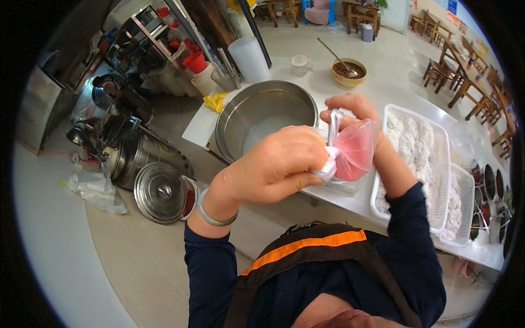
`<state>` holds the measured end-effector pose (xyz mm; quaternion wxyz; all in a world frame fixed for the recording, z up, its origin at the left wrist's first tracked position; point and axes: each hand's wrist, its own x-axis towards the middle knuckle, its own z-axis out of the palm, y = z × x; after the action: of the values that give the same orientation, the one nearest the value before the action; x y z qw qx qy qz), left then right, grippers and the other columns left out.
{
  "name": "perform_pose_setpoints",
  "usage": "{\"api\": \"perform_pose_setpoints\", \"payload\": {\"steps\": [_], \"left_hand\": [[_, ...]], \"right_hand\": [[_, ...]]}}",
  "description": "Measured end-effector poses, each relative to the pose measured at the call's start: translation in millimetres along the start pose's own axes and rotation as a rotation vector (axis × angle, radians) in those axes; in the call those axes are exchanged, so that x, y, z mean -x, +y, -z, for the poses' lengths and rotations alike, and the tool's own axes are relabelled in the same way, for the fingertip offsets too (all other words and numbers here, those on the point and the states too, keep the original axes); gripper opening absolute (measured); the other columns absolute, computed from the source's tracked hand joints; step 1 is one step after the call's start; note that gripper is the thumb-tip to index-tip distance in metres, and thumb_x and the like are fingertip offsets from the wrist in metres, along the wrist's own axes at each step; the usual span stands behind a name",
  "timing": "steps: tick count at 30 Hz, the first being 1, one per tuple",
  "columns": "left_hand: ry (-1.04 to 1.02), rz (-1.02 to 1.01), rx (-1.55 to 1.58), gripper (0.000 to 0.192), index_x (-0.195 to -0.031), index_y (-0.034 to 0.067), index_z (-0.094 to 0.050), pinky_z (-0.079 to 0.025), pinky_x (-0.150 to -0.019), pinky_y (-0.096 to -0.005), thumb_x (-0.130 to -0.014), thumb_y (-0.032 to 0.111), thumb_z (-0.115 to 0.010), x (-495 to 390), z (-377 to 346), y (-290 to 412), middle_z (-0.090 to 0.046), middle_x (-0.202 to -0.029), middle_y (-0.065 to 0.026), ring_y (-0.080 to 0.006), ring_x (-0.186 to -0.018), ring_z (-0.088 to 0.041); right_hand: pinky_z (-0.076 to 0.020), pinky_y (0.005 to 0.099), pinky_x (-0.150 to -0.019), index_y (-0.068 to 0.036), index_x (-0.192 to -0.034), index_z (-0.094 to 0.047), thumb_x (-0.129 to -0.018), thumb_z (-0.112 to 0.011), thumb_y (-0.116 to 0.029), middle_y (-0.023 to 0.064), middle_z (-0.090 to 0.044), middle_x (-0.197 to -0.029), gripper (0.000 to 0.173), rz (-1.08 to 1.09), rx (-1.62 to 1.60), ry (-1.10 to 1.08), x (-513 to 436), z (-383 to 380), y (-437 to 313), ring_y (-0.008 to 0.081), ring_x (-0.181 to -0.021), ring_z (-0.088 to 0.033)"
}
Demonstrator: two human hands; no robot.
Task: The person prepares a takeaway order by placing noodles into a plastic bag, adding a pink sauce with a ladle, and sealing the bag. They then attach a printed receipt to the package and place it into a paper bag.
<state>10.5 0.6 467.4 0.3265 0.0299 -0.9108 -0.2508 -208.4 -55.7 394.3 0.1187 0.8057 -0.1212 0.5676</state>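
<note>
My left hand (279, 164) is closed around the gathered neck of a clear plastic bag (356, 151), which looks pink inside. Its twisted end (335, 123) sticks up beside the fingers. Just beyond that end is my right hand (354, 108), slightly blurred, with bent fingers; whether they pinch the plastic is unclear. The pink part of the bag hides some of my right wrist. Behind my left hand a large steel basin (266, 92) stands on the white table (393, 96), with cloudy liquid at its bottom.
White baskets of pale noodles (414, 143) stand at right, with several steel containers (488, 184) past them. A bowl of dark sauce (348, 73) with a spoon and a clear jar (301, 64) are at the back. Lidded steel pots (160, 192) stand left; a person (127, 98) is beyond.
</note>
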Motion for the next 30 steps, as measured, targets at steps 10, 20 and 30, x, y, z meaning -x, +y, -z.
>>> {"api": "perform_pose_setpoints", "payload": {"steps": [10, 20, 30], "left_hand": [[0.122, 0.433, 0.355, 0.011, -0.09, 0.001, -0.059, -0.048, -0.07, -0.032, -0.09, 0.012, -0.062, -7.4, 5.6, -30.3, -0.063, -0.084, -0.0085, -0.0198, -0.077, -0.059], [0.671, 0.691, 0.811, 0.008, -0.092, 0.001, -0.065, -0.048, -0.068, -0.0235, -0.09, 0.008, -0.065, 1.3, -53.2, -98.3, -0.067, -0.085, -0.0041, -0.0079, -0.077, -0.06], [0.594, 0.663, 0.001, 0.011, -0.086, 0.0, -0.065, -0.047, -0.067, -0.0293, -0.078, 0.005, -0.071, 43.0, -116.1, -101.9, -0.063, -0.075, -0.004, -0.0141, -0.073, -0.058]], "right_hand": [[-0.0504, 0.0355, -0.069, -0.005, -0.078, -0.063, -0.074, -0.063, -0.01, 0.0085, -0.057, -0.085, 0.006, 0.195, 0.22, -0.779, -107.7, 66.4, 3.2, 0.0259, -0.082, -0.061], [-0.0506, 0.0391, -0.06, -0.004, -0.083, -0.057, -0.076, -0.063, -0.007, 0.011, -0.057, -0.077, 0.01, -0.212, 0.074, -0.557, -5.4, 22.4, -7.7, 0.0302, -0.069, -0.06], [-0.0495, 0.0261, -0.057, 0.003, -0.085, -0.063, -0.087, -0.065, -0.007, 0.0061, -0.065, -0.073, 0.011, -1.258, -0.476, -0.113, 74.8, -9.1, -40.5, 0.0088, -0.063, -0.059]]}}
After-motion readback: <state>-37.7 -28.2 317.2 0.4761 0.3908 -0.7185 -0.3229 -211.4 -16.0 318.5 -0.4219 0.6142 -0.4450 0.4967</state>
